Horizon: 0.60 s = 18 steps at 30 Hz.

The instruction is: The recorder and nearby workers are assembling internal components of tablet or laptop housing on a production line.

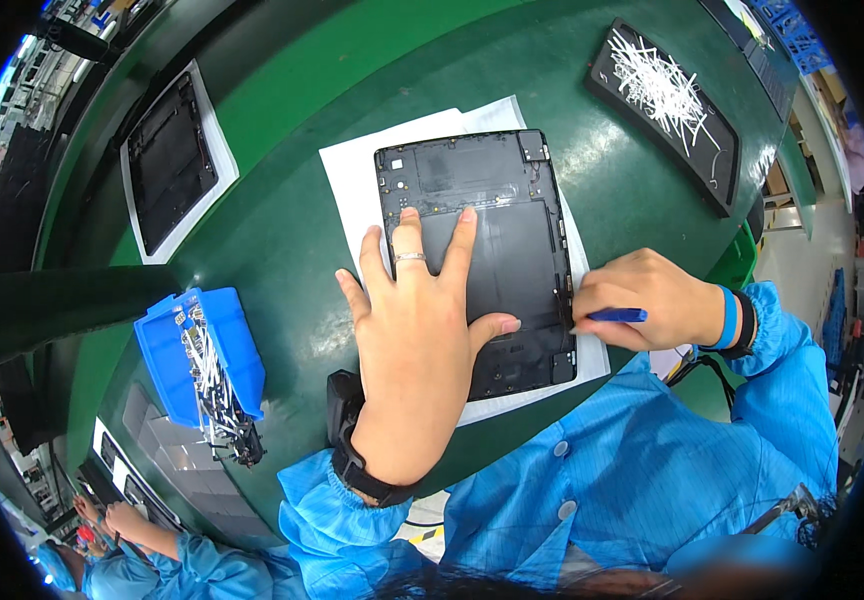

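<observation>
A black tablet back housing lies on white paper sheets in the middle of the green table. My left hand rests flat on the housing with its fingers spread, a ring on one finger. At the housing's right edge, my right hand is closed around a slim blue-handled tool. Its working tip is hidden by the fingers, so I cannot tell what kind of tool it is.
A black tray of thin white strips stands at the far right. On the left, a blue bin holds white strips and small dark parts. Another black housing lies on paper beyond it. A co-worker's hands show at the lower left.
</observation>
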Motion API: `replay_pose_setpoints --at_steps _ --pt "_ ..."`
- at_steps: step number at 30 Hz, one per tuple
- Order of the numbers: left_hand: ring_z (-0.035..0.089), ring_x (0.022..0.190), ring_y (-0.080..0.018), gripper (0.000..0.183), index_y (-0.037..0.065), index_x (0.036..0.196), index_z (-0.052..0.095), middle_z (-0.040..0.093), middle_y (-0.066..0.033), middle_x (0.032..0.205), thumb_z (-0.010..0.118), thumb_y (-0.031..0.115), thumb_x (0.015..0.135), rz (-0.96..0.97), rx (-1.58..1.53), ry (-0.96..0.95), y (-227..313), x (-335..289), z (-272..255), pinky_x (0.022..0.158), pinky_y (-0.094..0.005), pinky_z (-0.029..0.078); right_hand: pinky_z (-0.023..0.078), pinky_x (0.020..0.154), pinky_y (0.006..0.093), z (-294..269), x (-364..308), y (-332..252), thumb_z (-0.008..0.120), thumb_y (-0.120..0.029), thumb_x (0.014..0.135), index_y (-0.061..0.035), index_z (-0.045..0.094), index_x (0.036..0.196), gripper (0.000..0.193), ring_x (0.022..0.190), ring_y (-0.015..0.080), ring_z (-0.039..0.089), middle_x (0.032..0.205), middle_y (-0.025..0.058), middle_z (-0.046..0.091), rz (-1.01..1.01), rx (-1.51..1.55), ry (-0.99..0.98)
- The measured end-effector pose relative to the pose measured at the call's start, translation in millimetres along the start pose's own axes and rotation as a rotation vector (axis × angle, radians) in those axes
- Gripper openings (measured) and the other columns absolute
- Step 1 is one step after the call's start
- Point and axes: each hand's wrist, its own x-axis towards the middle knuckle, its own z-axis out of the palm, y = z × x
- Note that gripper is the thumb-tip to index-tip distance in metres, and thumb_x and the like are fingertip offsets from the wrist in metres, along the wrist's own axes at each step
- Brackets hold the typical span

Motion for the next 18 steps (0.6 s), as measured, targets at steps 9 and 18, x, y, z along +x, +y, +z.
replay_pose_setpoints --at_steps 9,18 --pt "0.047 0.134 -0.0437 0.091 0.023 0.151 0.056 0.051 -0.0220 0.146 0.089 0.048 0.070 0.004 -0.018 0.011 0.2 1.0 -1.4 0.108 -0.0599 0.046 0.053 0.059 0.0406 9.1 -10.0 -23.0 0.071 -0.023 0.099 -0.0061 0.063 0.098 0.018 0.068 0.0279 0.065 0.081 0.0082 0.062 -0.169 0.102 -0.240" --pt "0.050 0.131 -0.0412 0.093 0.019 0.154 0.053 0.051 -0.0240 0.146 0.084 0.054 0.074 -0.063 -0.029 0.047 0.4 -21.4 7.0 0.104 -0.0552 0.049 0.055 0.066 0.0325 -84.7 117.6 81.2 0.067 -0.026 0.103 0.0021 0.072 0.107 0.029 0.071 0.0138 0.065 0.084 0.0074 0.070 0.260 0.049 0.458"
